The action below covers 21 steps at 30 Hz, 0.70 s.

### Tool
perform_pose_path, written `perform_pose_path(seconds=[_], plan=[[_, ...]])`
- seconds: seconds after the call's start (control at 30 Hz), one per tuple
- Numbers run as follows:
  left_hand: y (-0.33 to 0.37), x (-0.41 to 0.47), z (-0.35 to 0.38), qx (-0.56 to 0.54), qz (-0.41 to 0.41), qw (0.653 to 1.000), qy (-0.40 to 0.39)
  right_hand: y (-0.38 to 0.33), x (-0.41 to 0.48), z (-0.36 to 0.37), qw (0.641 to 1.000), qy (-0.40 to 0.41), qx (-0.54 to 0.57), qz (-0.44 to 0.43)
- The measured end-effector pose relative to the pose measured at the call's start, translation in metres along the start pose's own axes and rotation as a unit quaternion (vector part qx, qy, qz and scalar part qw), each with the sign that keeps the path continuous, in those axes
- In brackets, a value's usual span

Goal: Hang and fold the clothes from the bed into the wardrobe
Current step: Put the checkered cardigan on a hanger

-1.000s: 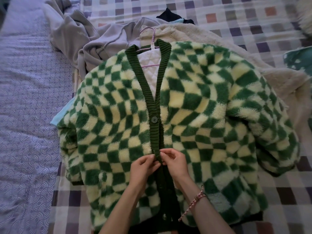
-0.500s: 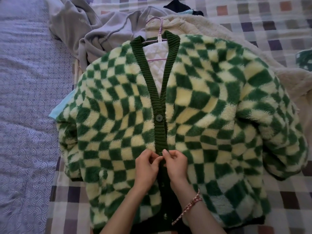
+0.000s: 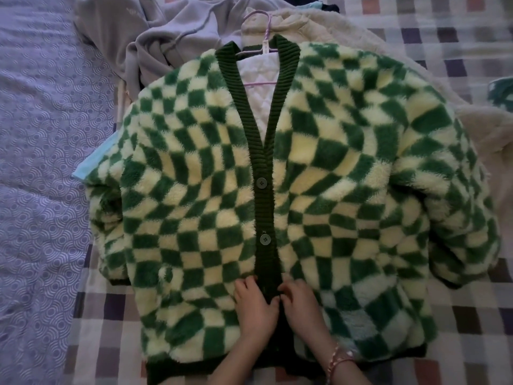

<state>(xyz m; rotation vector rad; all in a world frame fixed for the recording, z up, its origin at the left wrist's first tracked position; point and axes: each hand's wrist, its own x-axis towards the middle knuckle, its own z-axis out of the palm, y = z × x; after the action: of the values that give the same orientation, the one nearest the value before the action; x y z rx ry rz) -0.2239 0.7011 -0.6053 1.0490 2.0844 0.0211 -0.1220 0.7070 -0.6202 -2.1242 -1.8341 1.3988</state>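
A fluffy green-and-cream checked cardigan [image 3: 347, 168] lies flat on the bed, on a pink hanger [image 3: 263, 37] whose hook sticks out above the collar. Two buttons on its dark green front band are fastened, the lower button [image 3: 265, 239] just above my hands. My left hand [image 3: 254, 307] and my right hand [image 3: 301, 304] both pinch the band lower down, one on each side of it, thumbs almost touching. Whatever lies between their fingers is hidden.
A grey hoodie [image 3: 172, 31] is crumpled behind the cardigan at the top left. A cream fleece garment [image 3: 477, 134] lies beneath it to the right. The checked bedspread [image 3: 472, 343] covers the right side, a purple patterned sheet [image 3: 41, 162] the left.
Both hands have moved down the front band toward the hem. The second button, which they were pinching before, now shows fastened above them.
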Motion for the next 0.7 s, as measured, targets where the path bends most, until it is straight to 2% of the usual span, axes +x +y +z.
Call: perform_pose_path(seconds=[0.1, 0.23, 0.5, 0.63, 0.7], plan=[[-0.001, 0.004, 0.013, 0.115, 0.0, 0.993, 0.011, 0.005, -0.005, 0.01, 0.989, -0.05, -0.132, -0.042], [-0.013, 0.009, 0.019, 0.167, 0.053, 0.984, 0.043, 0.001, -0.006, 0.013, 0.983, -0.016, -0.174, -0.06], [-0.029, -0.01, 0.0, 0.026, 0.108, 0.99, 0.089, -0.013, 0.003, 0.024, 0.998, -0.033, -0.056, 0.007], [-0.024, -0.025, -0.015, -0.133, 0.014, 0.991, 0.018, -0.007, 0.0, 0.013, 0.994, -0.035, 0.073, 0.067], [-0.023, -0.03, -0.018, -0.194, -0.015, 0.981, -0.014, -0.007, -0.006, 0.003, 0.975, -0.051, 0.194, 0.094]])
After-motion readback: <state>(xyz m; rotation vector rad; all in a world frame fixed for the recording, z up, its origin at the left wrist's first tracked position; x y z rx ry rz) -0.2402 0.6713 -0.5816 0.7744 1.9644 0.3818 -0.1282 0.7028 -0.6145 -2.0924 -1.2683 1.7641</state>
